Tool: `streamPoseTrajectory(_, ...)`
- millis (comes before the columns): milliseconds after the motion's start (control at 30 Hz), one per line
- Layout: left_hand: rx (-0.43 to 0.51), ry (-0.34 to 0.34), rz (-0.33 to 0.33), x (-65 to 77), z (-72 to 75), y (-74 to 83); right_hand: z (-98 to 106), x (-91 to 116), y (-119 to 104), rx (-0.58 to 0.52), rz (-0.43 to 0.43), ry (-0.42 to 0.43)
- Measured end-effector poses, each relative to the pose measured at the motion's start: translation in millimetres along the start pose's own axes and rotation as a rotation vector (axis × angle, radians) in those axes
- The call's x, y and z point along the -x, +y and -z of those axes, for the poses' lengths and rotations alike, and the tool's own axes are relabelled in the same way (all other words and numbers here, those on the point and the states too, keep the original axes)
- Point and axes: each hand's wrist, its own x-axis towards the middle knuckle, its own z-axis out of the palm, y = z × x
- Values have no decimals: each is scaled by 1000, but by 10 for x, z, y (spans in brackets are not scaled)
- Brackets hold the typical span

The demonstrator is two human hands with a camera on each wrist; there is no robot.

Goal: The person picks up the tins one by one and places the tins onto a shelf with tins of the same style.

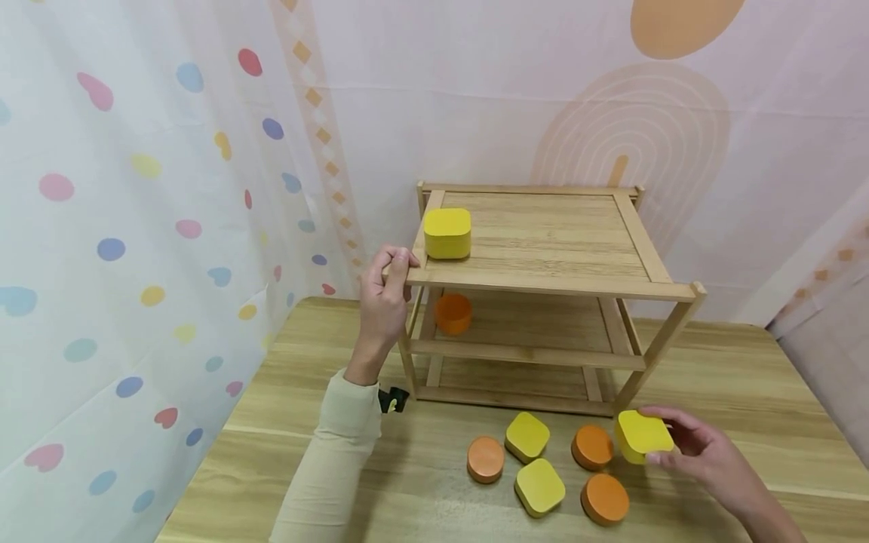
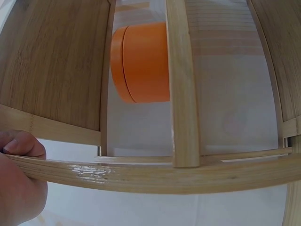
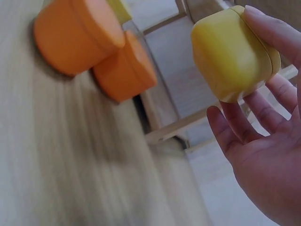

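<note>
My left hand (image 1: 385,302) grips the front left corner of a wooden rack (image 1: 550,234), its fingers curled over the top frame. Close to those fingers, a yellow rounded-square tin (image 1: 447,234) stands on the top board. On the shelf below sits an orange round tin (image 1: 452,314), seen from the side in the left wrist view. Low at the right, my right hand (image 1: 709,452) holds another yellow tin (image 1: 642,436) between thumb and fingers. The right wrist view shows this yellow tin (image 3: 230,56) raised off the table, lid seam near the fingers.
On the table before the rack stand two yellow tins (image 1: 527,437) (image 1: 540,488) and three orange round tins (image 1: 485,459) (image 1: 593,446) (image 1: 605,498). The rack's front right post (image 1: 655,354) rises near the right hand. A patterned curtain (image 1: 475,98) hangs behind.
</note>
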Motion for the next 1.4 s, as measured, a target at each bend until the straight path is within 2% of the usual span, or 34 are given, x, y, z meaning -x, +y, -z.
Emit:
streamPoseTrajectory(100, -3, 0, 4, 0, 2, 2, -13, -22, -74, 21, -1, 10)
streamPoseTrajectory(233, 7, 5, 0, -2, 0, 11, -21, -66, -163, -10, 48, -6)
streamPoseTrajectory(467, 8, 4, 1, -5, -7, 10, -73, -184, -311, -92, 207, -71)
streamPoseTrajectory(567, 7, -5, 1, -18, -14, -4, -108, -253, -425, -92, 228, -90)
streamPoseTrajectory(867, 13, -8, 10, 3, -21, -23, -179, -377, -615, -65, 234, -109)
streamPoseTrajectory(1067, 15, -5, 9, -4, -34, -18, -225, -467, -725, -28, 258, -82)
streamPoseTrajectory(1400, 20, 0, 23, -7, -28, -17, -294, -620, -913, -2, 248, -60)
